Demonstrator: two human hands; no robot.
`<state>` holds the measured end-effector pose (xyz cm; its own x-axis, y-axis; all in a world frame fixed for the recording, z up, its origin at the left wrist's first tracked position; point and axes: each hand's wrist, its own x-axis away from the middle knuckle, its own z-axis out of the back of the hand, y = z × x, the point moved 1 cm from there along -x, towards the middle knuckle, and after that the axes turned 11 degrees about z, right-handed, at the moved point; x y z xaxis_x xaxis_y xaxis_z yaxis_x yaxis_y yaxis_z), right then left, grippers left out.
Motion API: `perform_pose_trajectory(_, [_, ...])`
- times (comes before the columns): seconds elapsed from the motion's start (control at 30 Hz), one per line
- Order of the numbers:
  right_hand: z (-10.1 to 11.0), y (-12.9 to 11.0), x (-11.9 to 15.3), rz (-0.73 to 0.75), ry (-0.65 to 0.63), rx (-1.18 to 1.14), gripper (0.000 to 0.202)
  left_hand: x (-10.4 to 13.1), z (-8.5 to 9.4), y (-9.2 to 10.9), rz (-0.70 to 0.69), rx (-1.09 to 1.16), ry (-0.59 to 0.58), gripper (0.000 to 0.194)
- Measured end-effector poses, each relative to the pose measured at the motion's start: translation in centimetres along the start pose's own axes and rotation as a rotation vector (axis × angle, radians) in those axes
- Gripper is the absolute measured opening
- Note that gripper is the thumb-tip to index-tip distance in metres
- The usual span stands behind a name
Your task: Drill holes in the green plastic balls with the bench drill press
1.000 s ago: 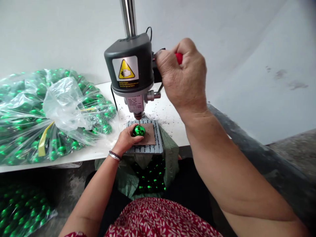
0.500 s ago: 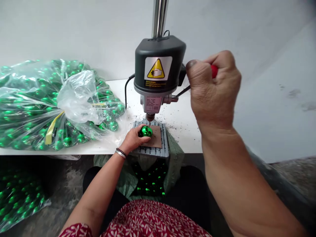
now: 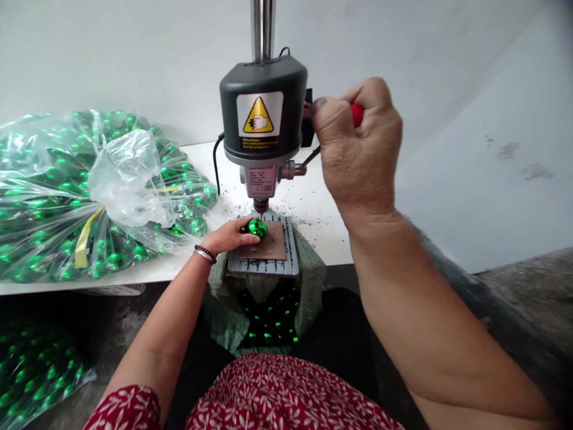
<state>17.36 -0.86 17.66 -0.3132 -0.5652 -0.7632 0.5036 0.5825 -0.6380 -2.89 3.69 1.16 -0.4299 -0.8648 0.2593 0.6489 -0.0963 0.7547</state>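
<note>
At the left of the frame a clear plastic bag (image 3: 129, 173), gathered at its top, lies on the white table (image 3: 320, 242), packed with shiny green balls (image 3: 114, 261); a second clear bag (image 3: 84, 380) at lower left holds more of them, and a green woven sack (image 3: 310, 269) at lower centre has others in its dark mouth; compared with half a second ago, the drill press (image 3: 264, 134) stands farther left in your view, and your left hand (image 3: 228, 236) has uncovered the near left corner of the brown board (image 3: 274, 246); your left fingers and thumb grasp one green ball (image 3: 258, 229) over that board, at the centre of the frame, right below the drill bit (image 3: 261, 216); the ball is round, with no long axis to name, while the bit points straight down at its top, though you cannot tell how deep; your right hand (image 3: 364, 146), upper right, is clenched around the red knob (image 3: 357, 115).
</note>
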Motion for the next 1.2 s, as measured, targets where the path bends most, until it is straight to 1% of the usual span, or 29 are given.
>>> perform_pose_trajectory(0.1, [0.0,0.0,0.0,-0.011,-0.011,-0.021,0.034,-0.1,-0.1,-0.3,-0.006,0.067,0.013,0.069])
perform_pose_trajectory(0.2, [0.1,0.0,0.0,-0.01,-0.027,-0.032,0.033,-0.2,-0.6,-0.6,0.002,0.138,0.038,0.064])
perform_pose_trajectory(0.3, [0.1,-0.1,0.1,-0.001,-0.039,-0.031,0.033,-0.2,-0.9,-0.6,0.048,0.159,0.114,0.058])
perform_pose_trajectory(0.4, [0.2,-0.2,0.0,-0.014,-0.049,-0.02,0.033,-0.3,-0.9,-0.6,0.084,0.166,0.192,0.059])
perform_pose_trajectory(0.5, [0.2,-0.4,0.0,-0.031,-0.046,-0.022,0.034,-0.2,-0.9,-0.2,0.069,0.122,0.189,0.058])
perform_pose_trajectory(0.6, [0.1,-0.3,0.1,-0.018,-0.037,-0.034,0.033,-0.2,-0.9,0.3,0.028,0.049,0.16,0.048])
perform_pose_trajectory(0.7, [0.1,-0.1,0.1,-0.009,-0.031,-0.058,0.033,-0.2,-0.7,0.9,-0.022,-0.048,0.163,0.043])
perform_pose_trajectory(0.83, [0.0,0.2,0.2,0.023,-0.017,-0.088,0.033,-0.4,-0.8,1.4,-0.071,-0.223,0.196,0.044])
perform_pose_trajectory(0.9, [0.0,0.3,0.2,0.041,-0.013,-0.101,0.032,-0.5,-1.1,1.5,-0.091,-0.253,0.217,0.048])
perform_pose_trajectory(0.97, [0.0,0.3,0.3,0.048,-0.015,-0.104,0.032,-0.5,-1.5,1.4,-0.099,-0.211,0.218,0.053])
perform_pose_trajectory(1.0, [0.0,0.3,0.3,0.051,-0.016,-0.101,0.032,-0.5,-1.7,1.2,-0.087,-0.164,0.199,0.054])
perform_pose_trajectory(1.1, [0.0,0.3,0.4,0.052,-0.011,-0.097,0.032,-0.3,-2.1,0.8,-0.003,0.01,0.118,0.058])
perform_pose_trajectory(1.2, [0.0,0.3,0.3,0.044,-0.002,-0.099,0.032,0.0,-2.4,0.5,0.048,0.113,0.101,0.065])
